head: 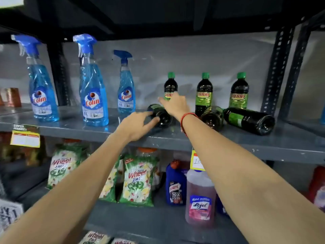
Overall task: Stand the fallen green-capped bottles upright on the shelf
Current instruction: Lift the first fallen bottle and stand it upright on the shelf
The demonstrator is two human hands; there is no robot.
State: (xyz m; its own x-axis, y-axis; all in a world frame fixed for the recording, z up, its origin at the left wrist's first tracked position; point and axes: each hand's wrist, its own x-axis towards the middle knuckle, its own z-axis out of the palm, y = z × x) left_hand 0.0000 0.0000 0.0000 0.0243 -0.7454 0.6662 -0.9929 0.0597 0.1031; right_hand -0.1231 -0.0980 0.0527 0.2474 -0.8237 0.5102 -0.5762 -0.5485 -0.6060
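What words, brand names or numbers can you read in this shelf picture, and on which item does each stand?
"Colin": blue spray bottles
"SUNNY": standing green-capped bottle
"Wheel 2in1": green packets
"HARPIC 10X": blue bottle
"Lizol": pink bottle
Yellow shelf tags: unreadable
Fallen bottles' labels: unreadable

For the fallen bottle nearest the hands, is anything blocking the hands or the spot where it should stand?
Nothing visible blocks it. The left hand is at the base of the fallen bottle and the right hand reaches over it. An upright bottle stands close behind; bare shelf lies in front.
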